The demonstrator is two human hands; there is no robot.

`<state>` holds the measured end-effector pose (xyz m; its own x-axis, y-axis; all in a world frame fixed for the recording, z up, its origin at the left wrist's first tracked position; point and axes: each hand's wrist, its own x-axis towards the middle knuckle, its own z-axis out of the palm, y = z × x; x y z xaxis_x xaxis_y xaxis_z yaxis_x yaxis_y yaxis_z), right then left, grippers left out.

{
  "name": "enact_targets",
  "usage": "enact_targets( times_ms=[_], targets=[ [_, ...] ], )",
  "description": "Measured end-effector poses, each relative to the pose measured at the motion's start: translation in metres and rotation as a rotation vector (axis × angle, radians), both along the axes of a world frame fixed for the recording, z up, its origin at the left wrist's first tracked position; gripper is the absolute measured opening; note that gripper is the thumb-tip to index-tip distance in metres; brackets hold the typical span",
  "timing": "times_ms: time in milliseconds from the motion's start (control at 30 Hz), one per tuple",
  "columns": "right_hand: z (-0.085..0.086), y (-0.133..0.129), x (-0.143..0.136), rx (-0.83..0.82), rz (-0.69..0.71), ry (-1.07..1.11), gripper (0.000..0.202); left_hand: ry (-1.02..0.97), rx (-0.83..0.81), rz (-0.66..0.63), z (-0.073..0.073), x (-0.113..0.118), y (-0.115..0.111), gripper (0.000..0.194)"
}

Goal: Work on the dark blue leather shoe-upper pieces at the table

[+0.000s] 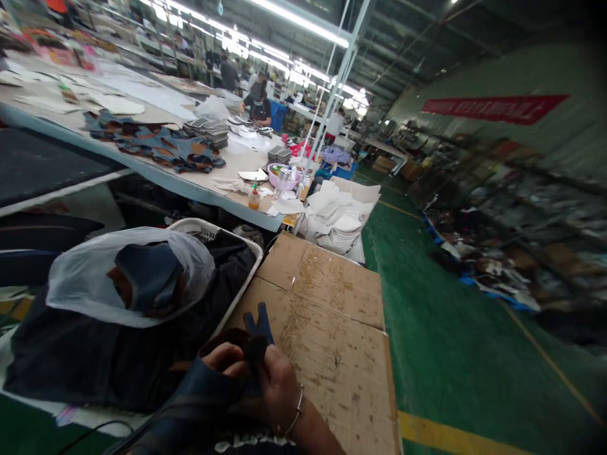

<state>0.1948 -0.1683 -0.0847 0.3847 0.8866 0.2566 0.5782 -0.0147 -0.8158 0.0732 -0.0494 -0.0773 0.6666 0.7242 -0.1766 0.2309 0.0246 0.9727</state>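
My left hand is at the bottom centre, its fingers curled on a dark piece with a brown, fuzzy-looking underside. My right hand, with a thin bracelet at its wrist, pinches a dark blue leather-like cut piece whose forked end points up. Both hands are close together over the near edge of a cardboard sheet. More dark blue material lies along my left forearm; whether it is a sleeve or a piece I cannot tell. Left of them, similar blue and brown pieces sit in a clear plastic bag.
The bag rests on black cloth in a white basket. A long worktable bears piled blue-brown pieces, an orange bottle and a pink basin. A sack of white sheets stands beyond the cardboard. A person sits farther back.
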Motion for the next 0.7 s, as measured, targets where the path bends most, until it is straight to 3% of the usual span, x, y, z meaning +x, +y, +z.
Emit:
enact_targets(
  times_ms=[100, 233, 333, 467, 600, 700],
  targets=[
    [0.004, -0.022, 0.005, 0.044, -0.111, -0.029, 0.023, -0.101, 0.153, -0.07, -0.006, 0.011, -0.014, 0.018],
    [0.009, -0.049, 0.014, 0.109, -0.324, -0.153, 0.047, -0.141, 0.262, -0.092, -0.02, 0.029, -0.031, 0.02],
    [0.016, -0.067, 0.022, 0.13, -0.358, -0.155, 0.043, -0.164, 0.295, -0.124, -0.022, 0.043, -0.045, 0.019],
    [0.024, -0.085, 0.028, 0.076, -0.391, 0.129, 0.032, -0.195, 0.24, -0.16, -0.022, 0.053, -0.066, 0.018],
    [0.022, -0.097, 0.028, -0.017, -0.483, 0.465, 0.035, -0.039, 0.073, -0.229, -0.031, 0.053, -0.074, 0.029],
    [0.02, -0.105, 0.025, 0.035, -0.449, 0.478, 0.026, 0.103, 0.124, -0.286, -0.042, 0.056, -0.071, 0.037]
  ],
)
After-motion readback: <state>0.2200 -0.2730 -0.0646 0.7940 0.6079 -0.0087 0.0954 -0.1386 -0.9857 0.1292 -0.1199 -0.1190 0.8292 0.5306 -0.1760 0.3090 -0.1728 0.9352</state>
